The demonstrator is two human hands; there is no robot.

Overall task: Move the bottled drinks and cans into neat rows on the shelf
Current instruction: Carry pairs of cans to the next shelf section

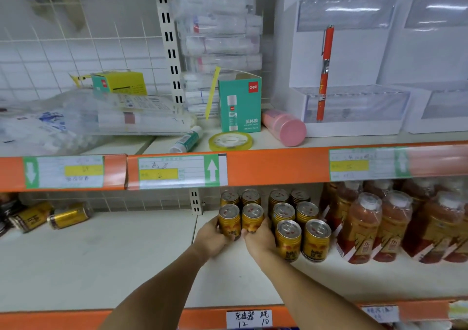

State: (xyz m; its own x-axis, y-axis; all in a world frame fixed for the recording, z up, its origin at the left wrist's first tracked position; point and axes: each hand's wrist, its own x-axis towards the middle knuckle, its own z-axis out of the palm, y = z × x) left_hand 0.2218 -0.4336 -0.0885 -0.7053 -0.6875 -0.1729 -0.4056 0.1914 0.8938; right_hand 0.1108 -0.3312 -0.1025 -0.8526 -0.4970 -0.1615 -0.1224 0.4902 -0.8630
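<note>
Left hand (212, 238) and right hand (258, 238) each grip (seemingly) one upright can (229, 219).

- Left hand (211, 238) & right hand (258, 237) are covering lower fronts of two gold cans (240, 219); fingertips not showing.
- Upper shelf edge (278, 163) is hiding tops of back-row cans and bottles (379, 218).
- Fallen cans (50, 215) at left are getting cut by frame edge.
- Price labels (172, 171) are reading too blurred to make out.
</note>
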